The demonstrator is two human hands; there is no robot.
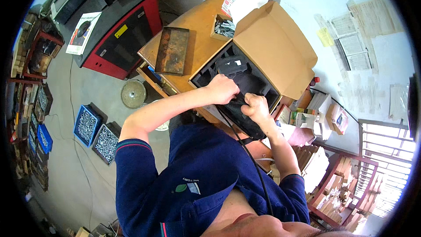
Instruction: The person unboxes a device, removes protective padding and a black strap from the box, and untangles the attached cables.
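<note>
Both hands are at a black mesh bag, which hangs over the near edge of an open cardboard box. My left hand is closed, its fingers pinching the bag's upper edge. A short way to the right, my right hand is also closed on the bag, thumb up. Inside the box, black foam with cut-outs surrounds a black case-like item with a small white label. From beside the bag a black cable runs down across my shirt. What lies inside the bag cannot be made out.
The box rests on a wooden desk with a drawer pulled out. A rusty metal tray and a small box of metal parts are there too. Bins of metal pieces stand on the floor; a red and black cabinet is at left.
</note>
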